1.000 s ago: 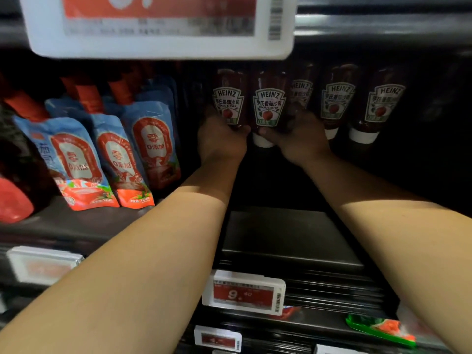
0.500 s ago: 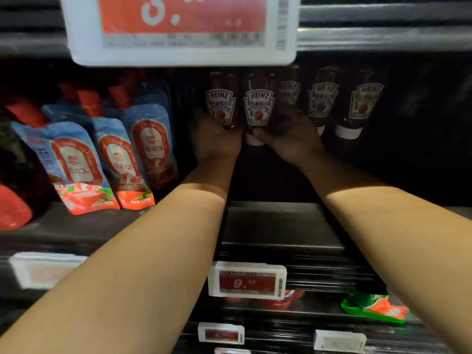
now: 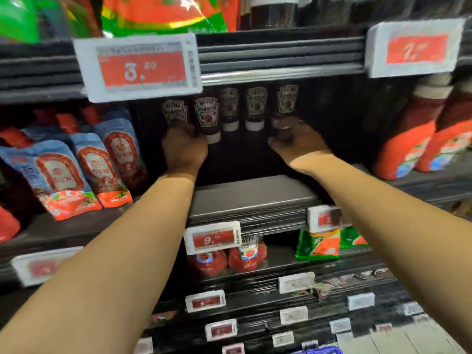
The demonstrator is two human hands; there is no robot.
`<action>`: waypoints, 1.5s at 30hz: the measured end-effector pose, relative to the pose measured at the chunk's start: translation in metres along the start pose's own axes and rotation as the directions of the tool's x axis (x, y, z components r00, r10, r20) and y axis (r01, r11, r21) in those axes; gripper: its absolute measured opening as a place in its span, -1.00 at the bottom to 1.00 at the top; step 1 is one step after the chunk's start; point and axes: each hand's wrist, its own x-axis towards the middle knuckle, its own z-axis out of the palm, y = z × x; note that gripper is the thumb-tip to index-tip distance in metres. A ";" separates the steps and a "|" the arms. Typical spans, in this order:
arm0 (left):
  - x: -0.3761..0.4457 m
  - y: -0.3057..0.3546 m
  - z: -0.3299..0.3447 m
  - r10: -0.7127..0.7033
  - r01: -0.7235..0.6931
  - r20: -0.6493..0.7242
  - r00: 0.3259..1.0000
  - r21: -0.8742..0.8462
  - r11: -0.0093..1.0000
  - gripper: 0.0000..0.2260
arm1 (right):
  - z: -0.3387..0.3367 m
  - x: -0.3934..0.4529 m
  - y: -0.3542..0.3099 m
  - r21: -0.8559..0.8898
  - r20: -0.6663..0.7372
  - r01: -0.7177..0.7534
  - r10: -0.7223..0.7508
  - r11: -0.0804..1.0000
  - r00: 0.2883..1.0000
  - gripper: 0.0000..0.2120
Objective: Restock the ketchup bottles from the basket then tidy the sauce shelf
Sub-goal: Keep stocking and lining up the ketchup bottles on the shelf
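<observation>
Both arms reached deep into the sauce shelf point(image 3: 250, 198), where five Heinz ketchup bottles point(image 3: 256, 106) stood cap-down in a row near the shelf's back edge. The left hand point(image 3: 184, 149) was curled around the base of the leftmost bottle point(image 3: 175, 112), which touched its neighbour point(image 3: 207, 116). The right hand point(image 3: 297, 143) grasped the cap end of the rightmost bottle point(image 3: 287, 102), fingers wrapped round it.

Risks, as judged: the bottles balanced on narrow caps, so a sideways nudge from either hand could topple one into the next and fell the row. The shelf's front half lay bare, so a falling bottle could roll toward the front edge and drop onto the lower shelf. The pouches point(image 3: 112, 154) at the shelf's left end leaned close to the left forearm and might be dragged out on withdrawal. The upper price tag point(image 3: 139, 67) overhung the bottle tops, and the scene was motion-blurred.
</observation>
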 end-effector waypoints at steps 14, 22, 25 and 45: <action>-0.122 0.036 -0.038 -0.040 0.063 0.130 0.991 -0.183 0.981 -0.84 | -0.107 -0.107 0.037 0.117 0.110 0.146 -0.159 0.982 0.981 -0.80; -0.262 0.037 -0.062 0.128 -0.133 -0.036 0.991 -0.337 0.932 -0.78 | -0.143 -0.193 0.101 0.342 0.185 0.181 -0.255 0.922 0.949 -0.81; -0.310 0.008 -0.045 0.057 -0.041 0.039 0.998 -0.331 0.943 -0.79 | -0.140 -0.224 0.143 0.333 0.273 0.107 -0.204 0.937 0.940 -0.79; -0.654 -0.294 0.163 -0.663 0.259 0.698 0.269 0.611 0.748 -0.66 | 0.095 -0.511 0.472 -0.099 0.661 -0.779 0.625 0.620 0.414 -0.80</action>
